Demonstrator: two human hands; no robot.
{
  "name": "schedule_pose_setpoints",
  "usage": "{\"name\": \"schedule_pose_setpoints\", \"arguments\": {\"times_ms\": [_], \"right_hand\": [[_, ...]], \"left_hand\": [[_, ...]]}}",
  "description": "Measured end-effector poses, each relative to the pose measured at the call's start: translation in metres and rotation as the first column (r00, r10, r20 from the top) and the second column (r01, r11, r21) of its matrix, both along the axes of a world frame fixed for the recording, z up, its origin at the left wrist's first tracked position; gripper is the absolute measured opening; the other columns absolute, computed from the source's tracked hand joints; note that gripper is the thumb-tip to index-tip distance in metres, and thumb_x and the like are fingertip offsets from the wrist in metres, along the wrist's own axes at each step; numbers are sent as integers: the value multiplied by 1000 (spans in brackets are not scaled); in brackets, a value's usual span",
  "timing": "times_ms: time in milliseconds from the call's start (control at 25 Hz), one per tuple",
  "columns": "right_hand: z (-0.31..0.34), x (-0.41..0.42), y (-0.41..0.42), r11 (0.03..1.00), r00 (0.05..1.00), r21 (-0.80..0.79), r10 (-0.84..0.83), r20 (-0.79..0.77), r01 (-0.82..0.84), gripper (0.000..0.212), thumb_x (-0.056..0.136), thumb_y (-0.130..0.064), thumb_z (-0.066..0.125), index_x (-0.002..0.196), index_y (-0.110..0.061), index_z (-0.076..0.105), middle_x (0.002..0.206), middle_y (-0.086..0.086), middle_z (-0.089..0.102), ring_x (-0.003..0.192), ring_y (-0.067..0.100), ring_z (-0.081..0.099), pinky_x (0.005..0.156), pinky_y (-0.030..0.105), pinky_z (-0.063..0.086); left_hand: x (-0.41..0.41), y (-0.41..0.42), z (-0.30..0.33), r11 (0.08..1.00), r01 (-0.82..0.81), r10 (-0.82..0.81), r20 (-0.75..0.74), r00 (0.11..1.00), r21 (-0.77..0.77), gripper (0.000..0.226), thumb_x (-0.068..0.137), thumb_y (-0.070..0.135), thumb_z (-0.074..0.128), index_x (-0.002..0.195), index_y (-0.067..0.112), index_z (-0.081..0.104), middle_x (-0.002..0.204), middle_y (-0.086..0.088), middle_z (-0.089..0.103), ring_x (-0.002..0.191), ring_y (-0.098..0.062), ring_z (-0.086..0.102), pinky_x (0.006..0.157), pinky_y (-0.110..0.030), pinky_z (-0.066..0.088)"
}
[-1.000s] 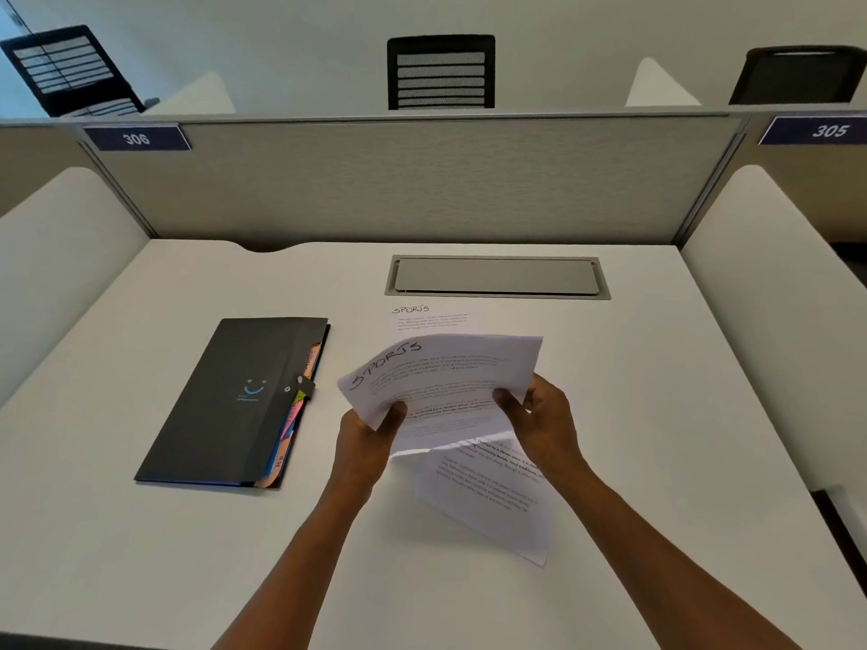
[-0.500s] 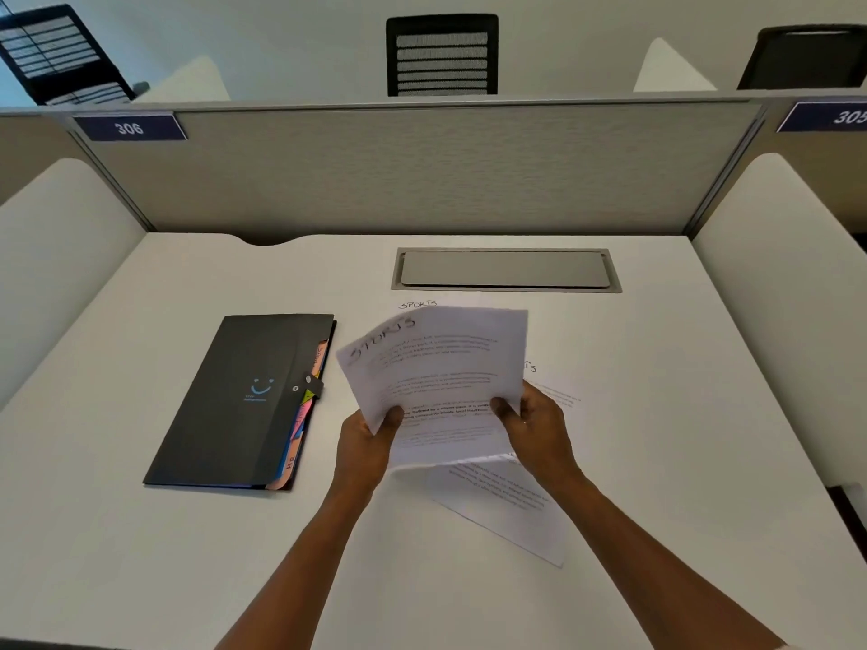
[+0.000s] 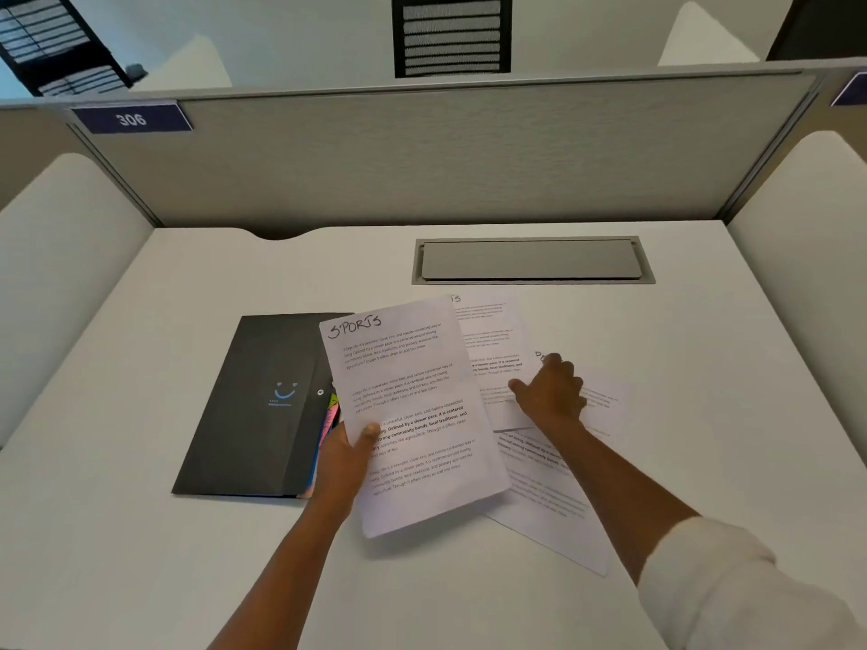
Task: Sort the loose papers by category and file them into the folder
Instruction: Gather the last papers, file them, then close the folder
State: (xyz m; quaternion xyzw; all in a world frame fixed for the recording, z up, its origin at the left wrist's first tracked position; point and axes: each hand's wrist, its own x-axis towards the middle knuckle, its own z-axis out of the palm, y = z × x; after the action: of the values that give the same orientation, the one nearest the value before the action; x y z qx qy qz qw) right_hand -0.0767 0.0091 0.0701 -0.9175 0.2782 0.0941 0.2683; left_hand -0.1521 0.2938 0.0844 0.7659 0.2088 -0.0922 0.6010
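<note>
The left hand (image 3: 345,455) pinches the SPORTS sheet (image 3: 413,415) — thumb on top; the right hand (image 3: 551,391) presses curled fingers on the loose papers (image 3: 558,485) beside it.

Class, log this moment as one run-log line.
left hand: holds white SPORTS sheet | right hand: on loose white papers | dark grey folder: closed, on white desk

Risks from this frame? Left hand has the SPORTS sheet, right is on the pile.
1. The SPORTS sheet is pinched by the left hand at one edge only; it could sag or slip.
2. The right hand rests on overlapping loose papers; it may drag several at once.
3. The folder lies closed, so filing one-handed looks awkward.
</note>
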Motion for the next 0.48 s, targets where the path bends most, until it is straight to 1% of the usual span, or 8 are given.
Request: {"name": "schedule_pose_setpoints", "arguments": {"times_ms": [40, 80, 160, 240, 360, 480], "right_hand": [[0, 5, 5, 999, 998, -52, -11, -54, 8, 79, 78, -47, 73, 136, -10, 35, 134, 15, 43, 123, 36, 43, 97, 52, 40], [-1, 9, 10, 997, 996, -82, -22, -92, 14, 84, 75, -50, 75, 136, -10, 33, 135, 15, 40, 124, 37, 41, 97, 53, 39], [-6, 12, 17, 991, 989, -136, -26, -147, 6, 93, 71, -51, 78, 139, -11, 29, 138, 16, 37, 125, 37, 39, 96, 53, 39], [-12, 14, 20, 982, 984, -190, -25, -177, -9, 98, 69, -50, 80, 140, -11, 26, 140, 16, 34, 124, 37, 39, 97, 53, 41], [-12, 19, 19, 987, 981, -154, -63, -186, 34, 98, 68, -45, 84, 139, -11, 26, 137, 17, 37, 122, 38, 44, 98, 52, 39], [-11, 22, 19, 992, 977, -102, -97, -190, 79, 95, 69, -40, 85, 138, -10, 27, 132, 18, 49, 120, 39, 50, 99, 51, 38]], "left_hand": [[2, 5, -1, 1000, -5, 5, -11, 1000, -7, 23, 95, 30, 59, 117, 23, 58, 105, 5, 72, 85, -20, 73, 64, -30, 60], [3, 11, -3, 1000, -7, 7, -22, 1000, -13, 25, 94, 31, 60, 117, 21, 59, 105, 3, 73, 85, -21, 74, 67, -34, 62], [6, 21, -7, 1000, -3, 2, -34, 999, -23, 29, 93, 34, 61, 118, 19, 61, 107, -1, 74, 85, -23, 74, 75, -45, 62], [7, 29, -9, 999, 4, -6, -36, 999, -41, 29, 93, 34, 62, 117, 19, 62, 107, -2, 74, 86, -24, 75, 78, -49, 61], [9, 36, -12, 998, 4, -7, -50, 999, -70, 28, 93, 33, 62, 117, 18, 62, 106, -2, 74, 86, -26, 75, 79, -51, 60], [11, 40, -13, 995, -14, 7, -71, 997, -98, 24, 94, 31, 62, 115, 20, 62, 104, -1, 75, 85, -27, 75, 78, -52, 60]]}}
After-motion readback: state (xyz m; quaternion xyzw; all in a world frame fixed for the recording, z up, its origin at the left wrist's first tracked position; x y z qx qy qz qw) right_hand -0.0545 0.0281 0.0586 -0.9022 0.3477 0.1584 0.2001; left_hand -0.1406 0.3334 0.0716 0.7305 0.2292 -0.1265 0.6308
